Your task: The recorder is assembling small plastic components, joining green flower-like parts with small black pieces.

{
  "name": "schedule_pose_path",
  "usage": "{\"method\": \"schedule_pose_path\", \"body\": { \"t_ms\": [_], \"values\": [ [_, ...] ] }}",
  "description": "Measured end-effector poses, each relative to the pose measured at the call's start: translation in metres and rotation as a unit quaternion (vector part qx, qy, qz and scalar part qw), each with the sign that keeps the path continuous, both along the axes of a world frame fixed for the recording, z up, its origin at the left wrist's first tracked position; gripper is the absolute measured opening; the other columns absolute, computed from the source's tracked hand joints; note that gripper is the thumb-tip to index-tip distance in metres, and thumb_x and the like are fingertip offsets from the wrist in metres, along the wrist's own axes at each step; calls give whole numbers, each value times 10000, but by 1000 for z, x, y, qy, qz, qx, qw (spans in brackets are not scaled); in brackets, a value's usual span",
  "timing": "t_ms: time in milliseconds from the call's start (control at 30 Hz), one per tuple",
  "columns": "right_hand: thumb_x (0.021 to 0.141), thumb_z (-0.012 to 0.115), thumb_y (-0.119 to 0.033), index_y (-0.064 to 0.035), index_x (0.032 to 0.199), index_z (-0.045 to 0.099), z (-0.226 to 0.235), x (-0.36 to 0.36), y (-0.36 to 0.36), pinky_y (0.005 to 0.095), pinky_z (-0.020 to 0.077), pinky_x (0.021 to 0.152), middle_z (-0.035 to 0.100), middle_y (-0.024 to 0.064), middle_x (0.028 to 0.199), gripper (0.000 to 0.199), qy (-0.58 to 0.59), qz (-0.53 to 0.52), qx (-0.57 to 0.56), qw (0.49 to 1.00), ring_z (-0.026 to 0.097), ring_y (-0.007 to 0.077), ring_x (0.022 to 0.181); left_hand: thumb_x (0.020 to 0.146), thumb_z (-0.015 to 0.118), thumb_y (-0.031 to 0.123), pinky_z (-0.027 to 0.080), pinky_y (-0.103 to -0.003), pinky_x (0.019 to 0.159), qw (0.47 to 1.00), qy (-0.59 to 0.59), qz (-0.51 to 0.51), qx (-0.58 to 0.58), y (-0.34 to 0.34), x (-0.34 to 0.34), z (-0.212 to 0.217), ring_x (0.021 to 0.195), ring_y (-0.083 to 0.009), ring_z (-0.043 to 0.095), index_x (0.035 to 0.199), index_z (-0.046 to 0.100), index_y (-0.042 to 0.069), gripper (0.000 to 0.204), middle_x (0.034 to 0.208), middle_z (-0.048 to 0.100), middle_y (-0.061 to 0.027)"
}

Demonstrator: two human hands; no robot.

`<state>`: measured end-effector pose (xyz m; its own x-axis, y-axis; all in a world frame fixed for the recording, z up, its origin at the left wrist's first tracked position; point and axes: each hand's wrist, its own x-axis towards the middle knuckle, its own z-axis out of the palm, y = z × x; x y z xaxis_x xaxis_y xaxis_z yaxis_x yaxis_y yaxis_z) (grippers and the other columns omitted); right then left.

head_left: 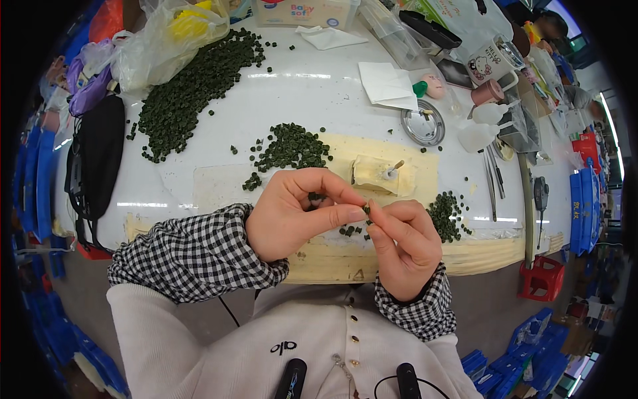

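Close to the table's front edge, my left hand (292, 213) and my right hand (409, 243) meet fingertip to fingertip. My left thumb and index finger pinch a small dark green piece (366, 209), and the fingers of my right hand close on it from the other side. The fingertips partly cover this piece. Just beyond my left hand lies a heap of similar small green pieces (292, 147), and a smaller group (446, 216) is right of my right hand. A yellowish block with a small upright peg (392, 173) stands behind my fingers.
A large heap of green pieces (179, 100) spreads at the far left, near a black pouch (100, 159). On the right are a round metal dish (425, 125), white tissues (387, 85), tweezers (491, 183) and squeeze bottles (477, 136). Containers (306, 13) line the back.
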<state>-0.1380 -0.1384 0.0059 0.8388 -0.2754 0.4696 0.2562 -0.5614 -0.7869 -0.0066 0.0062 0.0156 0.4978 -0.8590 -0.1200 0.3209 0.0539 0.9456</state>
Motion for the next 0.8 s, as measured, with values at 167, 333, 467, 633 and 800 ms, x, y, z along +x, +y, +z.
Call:
{"method": "schedule_pose_path", "body": {
  "t_ms": [167, 333, 467, 633, 800],
  "values": [
    [778, 679, 58, -21, 1126, 649, 0, -1, 2, 230, 481, 658, 588, 88, 893, 359, -1, -18, 1, 1000, 590, 161, 762, 816, 694, 24, 364, -185, 592, 996, -92, 15, -6, 1, 3, -7, 638, -28, 422, 936, 649, 15, 129, 747, 536, 32],
    [784, 671, 63, -15, 1119, 650, 0, -1, 0, 232, 477, 640, 592, 91, 893, 345, 6, 6, 0, 1000, 591, 162, 751, 786, 725, 55, 270, -215, 513, 976, -209, 52, -13, 1, 5, -11, 552, -32, 320, 944, 699, 47, 160, 583, 352, 71],
    [789, 665, 66, -5, 1107, 651, -2, 0, 1, 229, 475, 637, 598, 92, 890, 326, 5, -2, 16, 1000, 591, 161, 738, 771, 726, 8, 276, -210, 537, 961, -270, 53, 7, 3, 4, -3, 579, -41, 331, 938, 703, 39, 170, 630, 389, 61],
    [794, 661, 67, -4, 1102, 653, -3, 0, 1, 227, 474, 643, 601, 90, 882, 317, 3, 1, 32, 999, 588, 156, 741, 763, 734, 8, 273, -210, 535, 962, -267, 60, 3, 3, 4, -5, 576, -42, 330, 938, 705, 40, 180, 619, 378, 63],
    [794, 659, 70, -10, 1109, 654, -2, 0, 0, 223, 467, 645, 600, 85, 877, 324, 6, 13, 39, 999, 583, 152, 741, 756, 739, 40, 271, -224, 510, 962, -267, 66, -5, 1, 4, -6, 543, -47, 320, 922, 711, 56, 169, 566, 337, 65]
  ]
}}
